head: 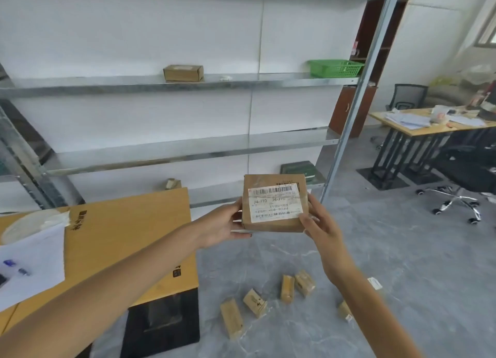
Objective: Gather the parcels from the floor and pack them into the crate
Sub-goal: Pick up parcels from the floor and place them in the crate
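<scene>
5 small parcels lie loose on the grey floor below me, not yet gathered. Above them my left hand and right hand clasp a labelled parcel by its 2 sides, in mid-air: pick done, carry in hand. Next calls for the crate; the green basket on the far shelf seems likeliest, so I'd keep both grips and set it inside.
</scene>
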`<state>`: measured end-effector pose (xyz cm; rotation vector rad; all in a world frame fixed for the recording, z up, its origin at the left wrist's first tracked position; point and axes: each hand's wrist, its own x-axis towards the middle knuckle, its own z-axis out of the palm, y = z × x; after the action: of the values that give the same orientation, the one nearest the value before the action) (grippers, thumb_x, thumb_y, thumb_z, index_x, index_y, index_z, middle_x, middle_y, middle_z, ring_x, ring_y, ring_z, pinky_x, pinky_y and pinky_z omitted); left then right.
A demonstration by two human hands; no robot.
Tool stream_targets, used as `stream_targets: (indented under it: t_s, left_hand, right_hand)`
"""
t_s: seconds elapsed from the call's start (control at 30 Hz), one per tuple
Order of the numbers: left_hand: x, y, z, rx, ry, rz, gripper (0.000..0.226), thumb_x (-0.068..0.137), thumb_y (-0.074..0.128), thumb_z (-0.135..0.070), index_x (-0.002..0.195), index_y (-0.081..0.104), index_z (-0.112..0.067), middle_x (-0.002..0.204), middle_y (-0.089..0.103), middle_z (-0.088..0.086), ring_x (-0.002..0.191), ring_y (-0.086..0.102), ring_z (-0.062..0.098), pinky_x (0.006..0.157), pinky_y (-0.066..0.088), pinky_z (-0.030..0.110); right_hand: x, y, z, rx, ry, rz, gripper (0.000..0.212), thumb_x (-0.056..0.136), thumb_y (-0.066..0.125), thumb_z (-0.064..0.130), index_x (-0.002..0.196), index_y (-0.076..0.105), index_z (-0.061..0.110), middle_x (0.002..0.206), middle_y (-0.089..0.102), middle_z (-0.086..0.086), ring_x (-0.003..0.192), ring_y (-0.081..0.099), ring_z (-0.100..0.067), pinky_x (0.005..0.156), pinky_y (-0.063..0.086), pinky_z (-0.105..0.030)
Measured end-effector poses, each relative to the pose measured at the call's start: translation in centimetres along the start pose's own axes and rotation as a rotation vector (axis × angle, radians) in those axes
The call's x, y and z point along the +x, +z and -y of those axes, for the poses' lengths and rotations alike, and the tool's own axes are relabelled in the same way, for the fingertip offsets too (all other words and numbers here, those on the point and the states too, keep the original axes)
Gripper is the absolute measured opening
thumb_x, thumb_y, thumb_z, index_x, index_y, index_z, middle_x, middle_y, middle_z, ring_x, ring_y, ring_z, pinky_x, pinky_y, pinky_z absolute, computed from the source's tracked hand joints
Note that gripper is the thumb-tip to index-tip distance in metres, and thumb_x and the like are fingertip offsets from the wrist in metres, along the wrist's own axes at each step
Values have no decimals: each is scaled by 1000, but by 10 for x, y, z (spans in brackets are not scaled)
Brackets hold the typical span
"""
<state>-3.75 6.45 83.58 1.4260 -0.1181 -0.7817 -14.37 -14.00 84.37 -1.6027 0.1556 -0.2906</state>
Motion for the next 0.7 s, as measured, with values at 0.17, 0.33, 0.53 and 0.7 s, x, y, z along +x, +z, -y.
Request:
stream_targets:
  t_s: [0.17,0.33,0.53,0.7]
  left_hand:
    - [-51,-38,34,-46,-43,-62,33,100,36,-42,111,63,-28,114,69,2,108,65,22,94,51,39]
    - [-105,-45,53,-89,-22,-128,29,101,40,-32,122,58,-21,120,62,7,104,64,26,89,54,38]
    - [-170,-37,81,-121,45,-236,35,96,41,-46,116,56,-22,117,59,8,105,63,31,96,49,46]
    - [-248,-43,126,-109,8,-351,40,93,45,-49,123,51,-22,127,58,13,114,60,33,95,50,41]
  right_hand:
    - [-45,52,-8,37,35,59,42,96,49,10,129,48,37,113,63,16,100,62,6,78,51,-17]
    - [-82,75,-6,97,69,113,42,95,50,12,128,49,38,120,62,4,105,62,-6,87,54,-29]
    - [-123,82,-7,118,101,219,48,94,54,16,139,45,30,130,57,-6,118,55,-20,92,51,-35]
    - [-169,110,-17,109,143,364,46,93,56,17,138,47,26,129,58,-8,118,56,-21,95,51,-39]
